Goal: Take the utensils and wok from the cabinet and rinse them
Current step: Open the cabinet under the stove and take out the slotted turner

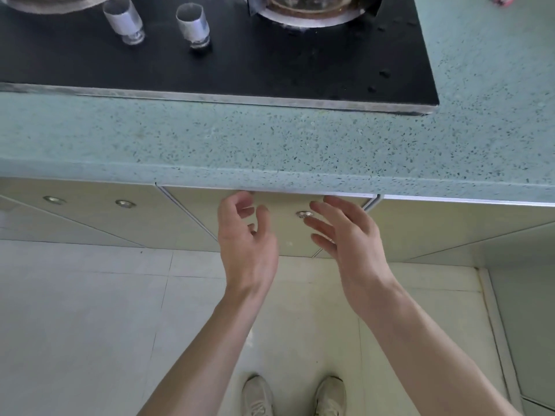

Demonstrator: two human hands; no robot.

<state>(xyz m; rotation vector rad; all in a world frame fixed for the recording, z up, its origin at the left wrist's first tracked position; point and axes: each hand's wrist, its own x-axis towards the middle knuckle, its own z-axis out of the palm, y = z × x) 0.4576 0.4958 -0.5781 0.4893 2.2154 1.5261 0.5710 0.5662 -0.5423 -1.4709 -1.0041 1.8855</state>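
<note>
Cabinet door [279, 232] under the countertop's [270, 139] front edge is where our work lies; wok and utensils are not visible, presumably behind it. Both our hands hang empty before the door, fingers loose. The round metal knob [304, 214] sits between them, just off the right hand's [348, 238] fingertips, so we judge that hand nearer than the left hand [246, 235].

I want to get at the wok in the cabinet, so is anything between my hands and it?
Yes: the cabinet door under the countertop hides the inside. Left hand and right hand hover open beside its knob, gripping nothing.
</note>
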